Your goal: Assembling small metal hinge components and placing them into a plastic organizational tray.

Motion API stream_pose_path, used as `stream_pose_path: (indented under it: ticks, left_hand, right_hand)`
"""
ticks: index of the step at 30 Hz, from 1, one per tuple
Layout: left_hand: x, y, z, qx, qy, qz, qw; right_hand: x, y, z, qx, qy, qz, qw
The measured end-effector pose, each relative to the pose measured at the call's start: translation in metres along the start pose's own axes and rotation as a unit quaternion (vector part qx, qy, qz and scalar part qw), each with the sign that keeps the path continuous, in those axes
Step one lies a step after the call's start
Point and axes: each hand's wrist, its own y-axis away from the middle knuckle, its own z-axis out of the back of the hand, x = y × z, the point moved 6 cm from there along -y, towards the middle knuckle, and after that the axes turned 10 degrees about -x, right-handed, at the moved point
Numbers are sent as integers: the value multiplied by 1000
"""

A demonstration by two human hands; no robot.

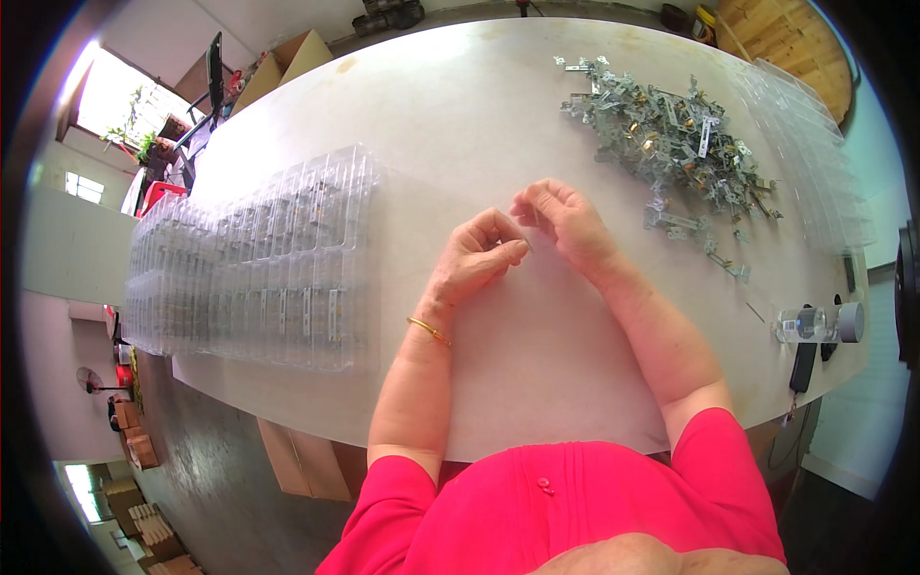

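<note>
Head view shows the left hand (474,259) with fingertips pressed together, apparently pinching something too small to identify, and the right hand (561,216) curled just beside it over the middle of the table (460,115); a steady pinch held low over the surface would suit such work. Filled clear plastic trays (259,259) line the left edge, a heap of metal brackets (661,134) lies toward the far right corner, both well apart from the hands.

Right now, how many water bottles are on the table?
1. The bottle lies on its side at the table's right edge, beside a tape roll and a dark handset. Others could be hidden outside the view.
</note>
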Motion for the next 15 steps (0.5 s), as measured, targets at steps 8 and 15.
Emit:
stream_pose_path:
  ticks: [8,15]
  left_hand:
    - [5,-4,19,-96,143,54,984]
    - [8,-6,21,-86,160,73,981]
  right_hand:
    - [37,11,-8,19,138,200,970]
    - [25,13,-13,68,186,211,957]
